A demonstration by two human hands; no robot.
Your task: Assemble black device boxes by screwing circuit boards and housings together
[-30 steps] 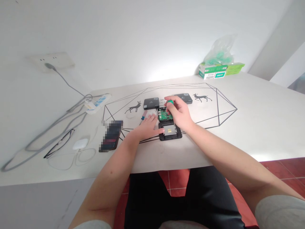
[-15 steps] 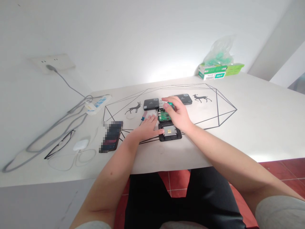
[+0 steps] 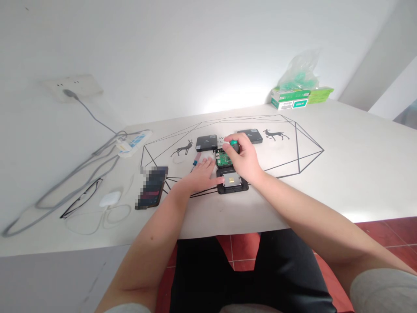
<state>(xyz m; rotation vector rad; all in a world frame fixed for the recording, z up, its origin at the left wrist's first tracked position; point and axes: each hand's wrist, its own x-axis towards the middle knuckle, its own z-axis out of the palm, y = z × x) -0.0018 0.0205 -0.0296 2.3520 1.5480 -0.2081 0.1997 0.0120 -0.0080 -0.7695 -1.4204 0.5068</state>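
While amid table (image 3: 342, 165), hands (image 3: 202, 174) (image 3: 244, 161) off edges.

A plain white wall (image 3: 195, 52) rises behind a broad white table (image 3: 342, 174) (printed with black line-drawn deer); red-brown floor tiles (image 3: 384, 230) show beneath.

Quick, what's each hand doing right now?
Left hand: open, flat on the table.
Right hand: closed on a green-handled screwdriver above the circuit board.
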